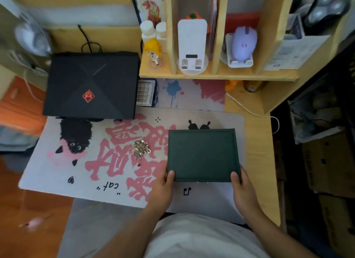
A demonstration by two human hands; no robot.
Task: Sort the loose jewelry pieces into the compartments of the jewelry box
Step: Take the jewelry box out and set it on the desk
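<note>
Both hands (164, 182) (240, 182) hold the closed jewelry box (202, 154) beside loose jewelry (140, 149).

1 jewelry box (201, 154), 1 jewelry pile (139, 148), 1 laptop (92, 85), 2 hands (163, 188).

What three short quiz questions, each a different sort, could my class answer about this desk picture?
1. True or false: the dark green rectangular jewelry box is closed.
2. The tangled pile of metal jewelry pieces lies on which side of the box: A left, B right, C on top?
3. Which hands touch the box?

Key: 1 true. 2 A. 3 both: the left hand and right hand grip its near corners, thumbs on the lid.
</note>
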